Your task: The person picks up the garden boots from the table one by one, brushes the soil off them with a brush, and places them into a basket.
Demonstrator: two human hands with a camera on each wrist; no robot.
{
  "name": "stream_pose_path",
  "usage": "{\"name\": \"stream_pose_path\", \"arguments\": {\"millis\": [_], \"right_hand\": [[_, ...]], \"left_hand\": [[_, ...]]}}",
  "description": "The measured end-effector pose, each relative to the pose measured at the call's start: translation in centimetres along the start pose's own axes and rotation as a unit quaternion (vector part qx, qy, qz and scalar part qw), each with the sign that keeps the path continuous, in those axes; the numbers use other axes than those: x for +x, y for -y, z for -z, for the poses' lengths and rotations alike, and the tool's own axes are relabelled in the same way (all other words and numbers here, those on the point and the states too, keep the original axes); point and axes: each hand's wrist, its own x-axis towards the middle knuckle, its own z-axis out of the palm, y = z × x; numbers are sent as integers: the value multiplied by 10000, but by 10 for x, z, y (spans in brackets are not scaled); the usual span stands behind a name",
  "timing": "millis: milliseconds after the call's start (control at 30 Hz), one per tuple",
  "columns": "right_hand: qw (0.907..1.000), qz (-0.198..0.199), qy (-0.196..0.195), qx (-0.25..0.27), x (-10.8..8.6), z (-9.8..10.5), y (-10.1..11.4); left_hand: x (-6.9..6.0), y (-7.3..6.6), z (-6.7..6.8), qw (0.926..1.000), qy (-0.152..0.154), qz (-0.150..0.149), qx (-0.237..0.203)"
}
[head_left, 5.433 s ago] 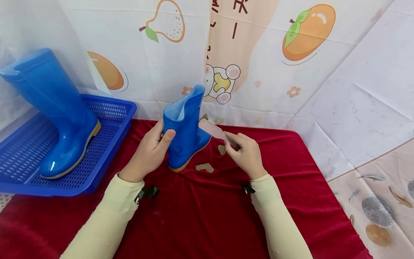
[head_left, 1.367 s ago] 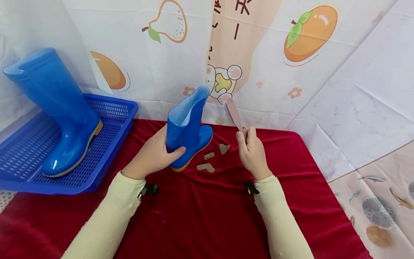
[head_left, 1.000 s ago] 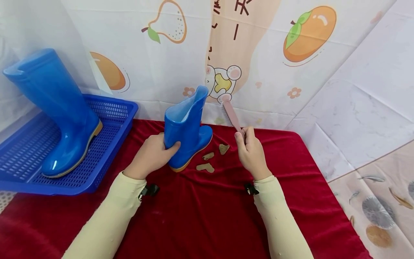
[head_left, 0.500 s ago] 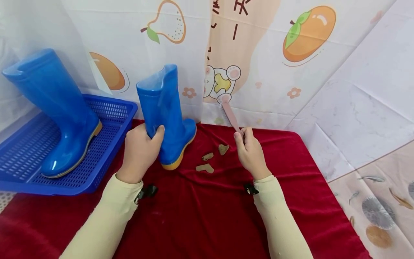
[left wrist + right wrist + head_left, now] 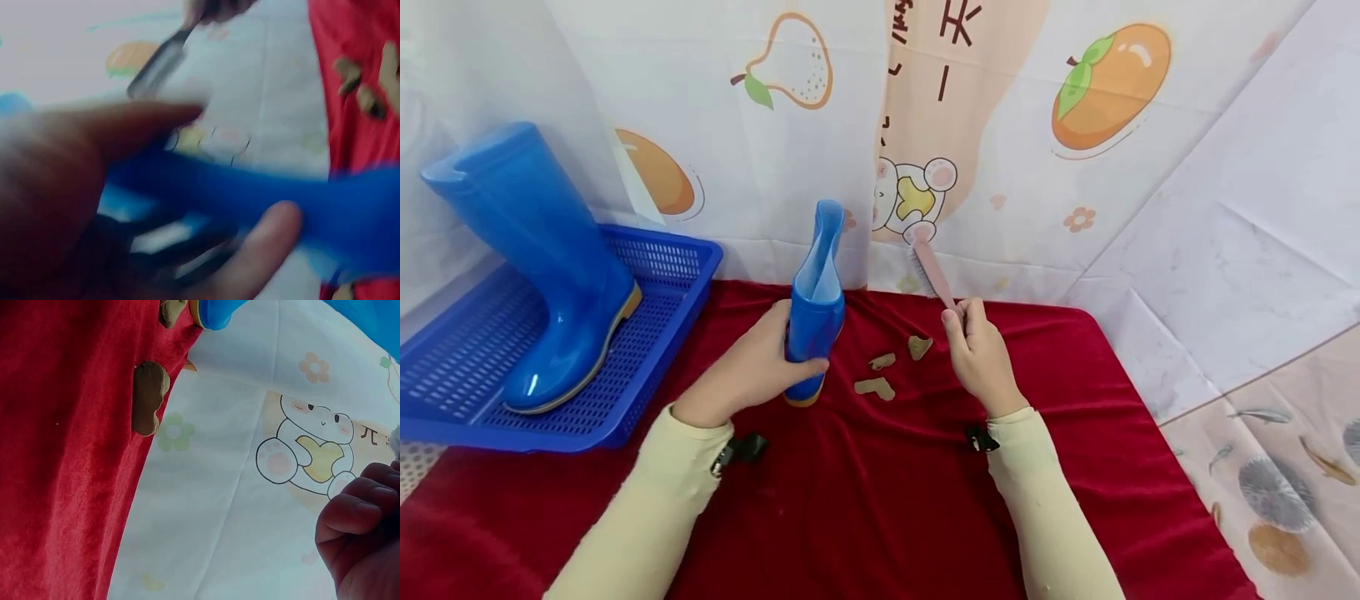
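In the head view my left hand [image 5: 748,362] holds a blue rain boot [image 5: 814,325] by its shaft, thumb across the near side. The boot's pale-lined opening faces up towards me, and its toe is mostly hidden. The left wrist view is blurred, with fingers and thumb around the boot [image 5: 250,190]. To the right, my right hand [image 5: 985,358] grips a pink brush [image 5: 932,268] by the handle, bristles facing left and apart from the boot. Between the hands lie three brown, mud-like pieces [image 5: 876,387] on the cloth.
A blue perforated basket [image 5: 662,333] stands at the left, with a second blue rain boot [image 5: 561,275] upright in it. Red cloth [image 5: 865,500] covers the table. Behind hangs a white printed curtain [image 5: 760,183], close to the brush tip.
The brush has left the boot and moved right. A brown piece now lies between the other two. Within the last second the boot swung left, upright, then back, turned and lower.
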Motion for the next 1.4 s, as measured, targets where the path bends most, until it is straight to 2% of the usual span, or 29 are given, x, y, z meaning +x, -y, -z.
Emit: {"name": "stream_pose_path", "arguments": {"millis": [67,133,200,300,367,433,567,633,700,900,1000,1100,1233,1333,1400], "right_hand": [[10000,-15,17,18,0,-1,0],[10000,-26,4,18,0,-2,0],[10000,-43,-6,-21,1,-3,-1],[9999,-63,30,-103,1,-4,-2],[9999,-52,42,-138,1,-5,-3],[9999,-22,31,-133,1,-6,-3],[10000,6,-12,-99,1,-5,-5],[10000,2,2,-98,1,-5,-5],[10000,-7,18,-96,2,-4,-5],[9999,-13,-97,-98,2,-3,-6],[9998,1,-192,-85,2,-4,-5],[9996,37,-261,-72,2,-4,-4],[9989,30,-447,-114,2,-3,-3],[9975,-32,-707,-47,2,-2,-3],[9955,-84,-947,52,2,-1,-3]], "left_hand": [[0,10,10,9982,563,-93,-197],[3,22,18,9951,813,-86,-555],[12,35,19,9925,634,-31,-1047],[32,49,10,9863,-37,-33,-1648],[45,56,3,9820,-288,-57,-1864],[55,60,-1,9789,-191,-103,-2031],[66,65,-1,9734,265,-118,-2273],[70,66,1,9747,347,-82,-2205],[73,68,2,9784,256,-38,-2049],[81,68,1,9887,-286,-19,-1471],[77,64,1,9907,-557,3,-1244],[71,54,1,9908,-942,-102,-968],[61,30,1,9855,-1556,-565,-379],[55,9,1,9758,-1956,-979,61],[51,-2,1,9685,-2185,-1150,306]]}}
